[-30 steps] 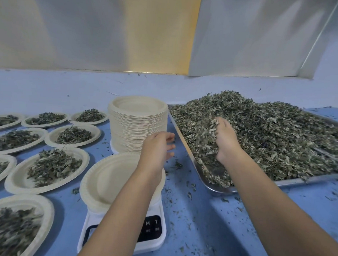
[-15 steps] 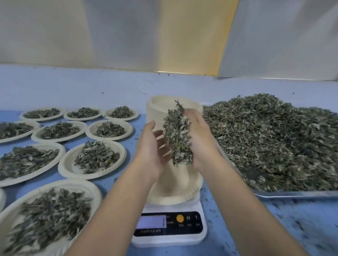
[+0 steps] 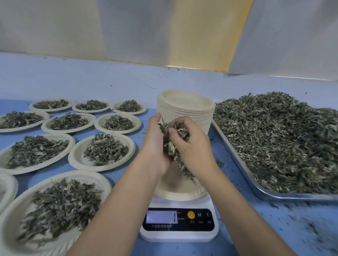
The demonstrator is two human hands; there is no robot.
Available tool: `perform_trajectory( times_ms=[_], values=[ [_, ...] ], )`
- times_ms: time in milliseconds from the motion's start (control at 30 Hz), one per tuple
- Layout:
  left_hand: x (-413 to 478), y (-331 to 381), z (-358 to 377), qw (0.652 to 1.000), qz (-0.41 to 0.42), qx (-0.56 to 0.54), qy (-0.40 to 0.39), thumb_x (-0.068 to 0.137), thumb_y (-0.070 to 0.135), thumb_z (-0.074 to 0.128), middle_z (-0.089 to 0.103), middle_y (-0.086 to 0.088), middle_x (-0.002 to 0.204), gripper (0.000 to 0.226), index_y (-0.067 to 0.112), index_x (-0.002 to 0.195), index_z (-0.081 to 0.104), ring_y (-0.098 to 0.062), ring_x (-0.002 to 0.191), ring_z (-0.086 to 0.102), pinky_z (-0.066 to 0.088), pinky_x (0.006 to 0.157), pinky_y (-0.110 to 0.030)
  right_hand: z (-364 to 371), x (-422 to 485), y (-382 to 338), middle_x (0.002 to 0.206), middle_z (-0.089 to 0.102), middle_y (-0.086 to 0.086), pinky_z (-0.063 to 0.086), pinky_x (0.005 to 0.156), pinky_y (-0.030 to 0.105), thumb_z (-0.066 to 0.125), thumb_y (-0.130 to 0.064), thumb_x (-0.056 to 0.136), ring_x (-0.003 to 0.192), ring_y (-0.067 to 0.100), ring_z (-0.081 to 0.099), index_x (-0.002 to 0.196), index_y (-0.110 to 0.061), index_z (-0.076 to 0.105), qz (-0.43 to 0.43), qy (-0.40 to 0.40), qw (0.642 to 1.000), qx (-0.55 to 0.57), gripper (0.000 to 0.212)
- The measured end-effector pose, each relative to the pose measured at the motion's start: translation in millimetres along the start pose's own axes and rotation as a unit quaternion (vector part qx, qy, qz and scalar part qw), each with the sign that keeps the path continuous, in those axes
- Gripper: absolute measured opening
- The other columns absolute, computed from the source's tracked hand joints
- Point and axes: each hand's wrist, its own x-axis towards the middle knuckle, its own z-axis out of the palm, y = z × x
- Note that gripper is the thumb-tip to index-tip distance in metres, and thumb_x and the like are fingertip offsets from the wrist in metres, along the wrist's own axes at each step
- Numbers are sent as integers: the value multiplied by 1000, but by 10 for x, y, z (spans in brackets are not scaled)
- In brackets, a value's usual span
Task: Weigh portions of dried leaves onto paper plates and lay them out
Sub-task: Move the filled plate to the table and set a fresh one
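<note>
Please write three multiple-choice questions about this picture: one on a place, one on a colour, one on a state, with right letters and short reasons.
1. Where does the stack of empty cream paper plates stand?
A. behind the white digital scale
B. in front of it
C. on it

2. Which colour is the scale's round button?
A. green
B. orange-yellow
C. blue

3. What do the left hand and right hand do?
A. lift the scale
B. hang empty
C. hold a clump of dried green leaves between them

Key: 1 A, the stack rises beyond the scale; 2 B, the button shows orange-yellow; 3 C, both hands hold the clump.
</note>
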Motion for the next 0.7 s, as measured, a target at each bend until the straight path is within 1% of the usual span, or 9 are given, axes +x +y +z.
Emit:
perform_trajectory(
  times_ms=[133,200,267,400,433,467,567,600,700],
  values=[
    [25,1,-26,1000,-10,24,4,91,53,43,71,1,81,40,21,89,67,-18,77,67,52,67,-30,-36,-18,12,95,64,-6,44,78,21,61,-19,88,91,4,56,93,-27,62,9,-30,999,-19,9],
    [46,-19,-32,999,-1,33,30,89,56,47,70,0,80,41,20,81,65,-19,84,68,54,78,-35,-48,-34,13,103,64,-7,47,86,29,62,-20,87,98,6,57,99,-27,63,9,-54,998,-35,14],
    [65,-37,-37,998,-3,29,49,88,57,51,71,-4,91,44,16,91,67,-21,91,69,53,88,-36,-54,-44,11,110,62,-13,47,87,29,63,-23,87,102,4,55,114,-28,60,2,-76,995,-68,28],
    [86,-55,-48,997,-25,7,69,92,47,51,71,-3,71,35,16,94,65,-16,59,68,55,58,-25,-62,-50,13,107,51,-21,39,74,14,65,-31,85,89,-5,49,134,-36,43,-4,-91,990,-110,54],
    [86,-51,-51,997,-26,4,74,93,45,51,70,-2,69,33,16,94,64,-16,56,68,54,55,-24,-61,-49,14,111,51,-19,38,76,14,66,-32,85,94,-4,50,136,-35,41,-5,-93,989,-112,57],
    [88,-49,-56,997,-25,4,78,93,44,50,71,-3,74,32,16,96,64,-16,60,68,55,58,-25,-58,-46,16,117,52,-16,38,80,16,66,-31,85,102,-3,49,138,-33,40,-8,-93,989,-111,59],
    [93,-29,-65,996,-33,-3,83,94,43,46,70,-5,104,37,14,108,64,-21,95,67,52,90,-36,-62,-42,10,127,50,-11,33,88,15,65,-35,86,115,-6,42,139,-27,40,-20,-88,990,-111,59],
    [80,-20,-65,996,-37,-4,82,95,43,45,69,-5,106,37,13,105,65,-21,99,65,49,94,-37,-69,-39,4,129,48,-11,32,89,14,64,-39,87,116,-6,40,139,-26,41,-21,-85,990,-114,58],
    [59,-2,-68,995,-47,-10,85,95,43,44,66,-4,80,37,13,82,61,-21,75,63,50,68,-35,-95,-16,-21,132,47,-12,31,89,12,58,-47,89,119,-5,40,138,-25,42,-16,-66,991,-112,55]
  ],
)
